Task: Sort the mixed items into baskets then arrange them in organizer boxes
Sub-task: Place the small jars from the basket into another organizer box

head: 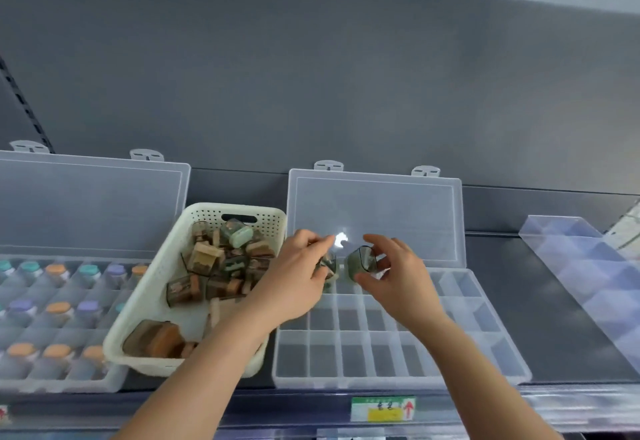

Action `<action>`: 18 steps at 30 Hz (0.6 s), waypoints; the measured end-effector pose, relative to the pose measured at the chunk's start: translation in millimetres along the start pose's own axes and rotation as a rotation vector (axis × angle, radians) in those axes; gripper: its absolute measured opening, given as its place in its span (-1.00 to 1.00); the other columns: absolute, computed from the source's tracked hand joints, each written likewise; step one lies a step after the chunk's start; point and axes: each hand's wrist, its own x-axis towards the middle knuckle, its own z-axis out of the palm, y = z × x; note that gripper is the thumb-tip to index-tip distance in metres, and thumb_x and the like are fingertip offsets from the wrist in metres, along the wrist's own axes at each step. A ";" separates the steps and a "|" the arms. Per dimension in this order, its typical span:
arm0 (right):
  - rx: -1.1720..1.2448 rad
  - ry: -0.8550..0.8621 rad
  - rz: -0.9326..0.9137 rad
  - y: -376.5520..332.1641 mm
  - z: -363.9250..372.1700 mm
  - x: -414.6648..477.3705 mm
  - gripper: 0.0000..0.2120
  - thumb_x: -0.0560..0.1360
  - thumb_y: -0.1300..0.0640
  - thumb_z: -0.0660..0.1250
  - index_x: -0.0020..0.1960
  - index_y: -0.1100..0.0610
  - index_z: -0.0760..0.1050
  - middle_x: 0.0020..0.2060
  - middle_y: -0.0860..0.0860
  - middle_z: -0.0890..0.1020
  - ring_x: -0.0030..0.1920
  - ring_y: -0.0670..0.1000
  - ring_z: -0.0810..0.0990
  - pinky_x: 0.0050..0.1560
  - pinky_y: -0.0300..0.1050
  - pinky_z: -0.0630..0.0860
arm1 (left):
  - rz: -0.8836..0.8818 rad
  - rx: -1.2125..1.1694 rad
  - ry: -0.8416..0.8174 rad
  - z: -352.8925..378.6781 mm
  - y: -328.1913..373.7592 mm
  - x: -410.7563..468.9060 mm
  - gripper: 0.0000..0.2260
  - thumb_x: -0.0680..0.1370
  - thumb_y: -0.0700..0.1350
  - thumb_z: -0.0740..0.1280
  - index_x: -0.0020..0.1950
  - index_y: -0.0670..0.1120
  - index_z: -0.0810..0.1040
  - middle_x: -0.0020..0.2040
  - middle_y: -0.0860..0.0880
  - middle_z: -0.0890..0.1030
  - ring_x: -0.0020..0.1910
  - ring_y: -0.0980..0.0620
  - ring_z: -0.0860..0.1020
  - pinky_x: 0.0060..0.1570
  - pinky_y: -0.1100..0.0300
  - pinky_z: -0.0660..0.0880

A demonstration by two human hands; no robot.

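Both forearms rise from the bottom edge, crossing the shelf lip with its price label (382, 408).

The right hand (398, 273) pinches a greenish case (362, 261) between thumb and curled fingers, which are parted only as far as the case is wide. The left hand (298, 266), fingers curled, grips a small case (329, 266) that is mostly hidden by them. Blur hides what is inside it.

Both cases hang just beside each other over the back row of the organizer box (381, 380), whose lid (377, 204) stands open against the wall. The compartments in view hold nothing, though the hands cover part of the back row.

Just left of the box, the white basket (145, 318) holds a pile of similar cases (221, 266). Beyond it a second box (52, 384) is filled with capped bottles (57, 309).

The likely trouble, as I judge it:
- The hands are close enough that one case could knock the other loose.
- A case let go crooked could land on a divider and tip into the wrong compartment.
- The left forearm lies over the basket's corner, so a careless pull back could drag the basket.
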 end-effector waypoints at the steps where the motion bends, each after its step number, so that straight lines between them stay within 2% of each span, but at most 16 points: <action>1: -0.010 -0.008 -0.006 7.5 -5.0 -0.2 -0.53 0.35 0.12 0.49 0.24 -0.01 0.49 -0.04 -0.10 0.52 -0.18 -0.15 0.50 -0.22 -0.47 0.35 | 0.009 0.020 -0.011 6.6 7.0 4.1 -0.53 0.62 -0.15 0.20 0.52 0.02 0.20 0.31 0.08 0.27 0.31 0.13 0.25 0.20 0.32 0.19; 4: -0.048 -0.044 -0.043 25.5 -14.8 0.3 -0.56 0.37 0.10 0.50 0.23 0.03 0.52 -0.04 -0.09 0.51 -0.17 -0.08 0.53 -0.18 -0.37 0.41 | 0.009 0.093 0.006 23.0 24.6 13.2 -0.48 0.59 -0.11 0.28 0.51 0.01 0.19 0.34 0.04 0.34 0.35 0.06 0.26 0.24 0.24 0.22; 8: -0.100 -0.103 -0.068 38.5 -16.6 4.6 -0.56 0.38 0.09 0.49 0.24 0.04 0.52 0.03 -0.01 0.53 -0.12 0.05 0.59 -0.10 -0.11 0.54 | -0.029 0.182 0.042 34.6 32.7 22.1 -0.58 0.52 -0.11 0.38 0.36 -0.04 0.38 0.30 0.04 0.44 0.26 0.04 0.38 0.14 0.25 0.28; 10: -0.131 -0.148 -0.072 42.2 -13.3 6.8 -0.56 0.39 0.10 0.47 0.25 0.03 0.51 0.05 0.02 0.53 -0.10 0.09 0.60 -0.06 -0.03 0.55 | -0.029 0.223 0.013 39.5 32.7 24.9 -0.58 0.51 -0.13 0.39 0.35 -0.05 0.42 0.26 0.04 0.45 0.22 0.04 0.42 0.11 0.26 0.30; 15: -0.216 -0.224 -0.039 45.4 -2.8 10.6 -0.61 0.40 0.04 0.45 0.21 0.03 0.52 0.00 0.03 0.53 -0.10 0.11 0.58 -0.12 -0.04 0.55 | -0.042 0.277 -0.035 50.5 26.4 32.9 -0.63 0.49 -0.12 0.41 0.29 -0.06 0.50 0.15 0.02 0.50 0.12 -0.01 0.47 -0.04 0.24 0.31; 18: -0.277 -0.280 -0.022 46.5 0.0 12.2 -0.68 0.43 -0.01 0.41 0.14 0.07 0.54 -0.04 0.04 0.51 -0.11 0.11 0.57 -0.14 -0.04 0.55 | -0.017 0.336 -0.066 53.2 20.2 36.0 -0.62 0.50 -0.03 0.40 0.31 -0.04 0.51 0.16 0.03 0.54 0.14 0.00 0.43 0.03 0.19 0.32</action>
